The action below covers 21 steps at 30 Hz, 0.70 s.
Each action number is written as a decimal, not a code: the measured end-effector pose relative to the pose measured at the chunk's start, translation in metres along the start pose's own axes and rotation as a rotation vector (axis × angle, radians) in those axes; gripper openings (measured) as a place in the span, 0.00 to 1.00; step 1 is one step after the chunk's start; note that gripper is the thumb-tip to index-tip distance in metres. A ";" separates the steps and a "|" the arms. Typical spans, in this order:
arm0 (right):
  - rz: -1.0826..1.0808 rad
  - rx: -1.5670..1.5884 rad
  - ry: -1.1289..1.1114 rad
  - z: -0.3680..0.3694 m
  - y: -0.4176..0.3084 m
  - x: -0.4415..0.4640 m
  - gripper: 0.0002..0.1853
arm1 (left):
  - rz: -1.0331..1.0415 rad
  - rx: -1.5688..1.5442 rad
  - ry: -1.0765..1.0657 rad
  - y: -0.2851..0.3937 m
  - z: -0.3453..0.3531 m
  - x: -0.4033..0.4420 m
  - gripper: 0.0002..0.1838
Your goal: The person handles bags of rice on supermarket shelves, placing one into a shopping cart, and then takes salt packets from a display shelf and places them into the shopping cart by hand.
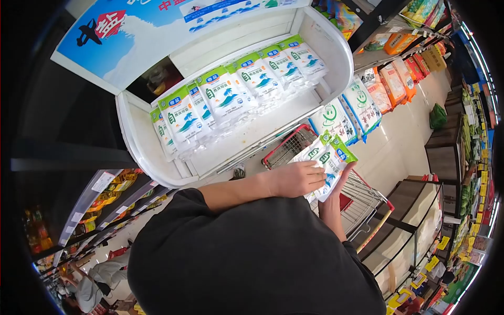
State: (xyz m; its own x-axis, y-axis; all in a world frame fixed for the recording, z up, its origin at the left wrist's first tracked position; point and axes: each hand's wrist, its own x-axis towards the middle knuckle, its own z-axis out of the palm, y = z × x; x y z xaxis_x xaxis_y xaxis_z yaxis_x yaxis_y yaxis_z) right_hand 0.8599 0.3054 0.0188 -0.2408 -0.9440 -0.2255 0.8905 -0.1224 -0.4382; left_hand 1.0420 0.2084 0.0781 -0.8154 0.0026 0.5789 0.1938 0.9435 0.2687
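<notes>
Salt bags (334, 161), white with green tops and blue print, are held together in front of my chest, to the right of the display bin. My left hand (303, 179) lies over their near left side with its fingers across the front. On the other side, my right hand (338, 188) grips the right edge, thumb side up. At least two bags overlap here; the exact number is hidden. More salt bags (227, 97) of the same kind stand in rows inside the white bin (152, 165).
A shopping cart (362, 202) stands below and beyond my hands. Large rice sacks (336, 116) line the floor along the shelf at the right. Shelves with packaged goods (107, 197) are at the left, where another person (102, 278) is bent over.
</notes>
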 end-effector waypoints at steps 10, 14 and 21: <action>-0.104 -0.029 0.148 0.003 -0.010 -0.039 0.40 | -0.173 -0.461 -0.064 -0.058 -0.042 0.028 0.29; -0.120 -0.045 0.144 0.002 -0.015 -0.046 0.39 | -0.466 0.175 0.314 -0.175 -0.040 0.058 0.28; -0.160 -0.149 0.085 0.010 -0.015 -0.056 0.43 | -1.166 -0.309 0.782 -0.291 -0.038 0.102 0.32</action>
State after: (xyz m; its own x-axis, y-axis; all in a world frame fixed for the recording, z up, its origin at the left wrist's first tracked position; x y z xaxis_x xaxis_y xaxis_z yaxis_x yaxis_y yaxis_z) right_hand 0.8640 0.3565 0.0465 -0.4111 -0.8865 -0.2124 0.7732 -0.2158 -0.5963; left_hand 0.9231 -0.0785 0.0882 -0.1048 -0.9823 0.1554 -0.1721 0.1718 0.9700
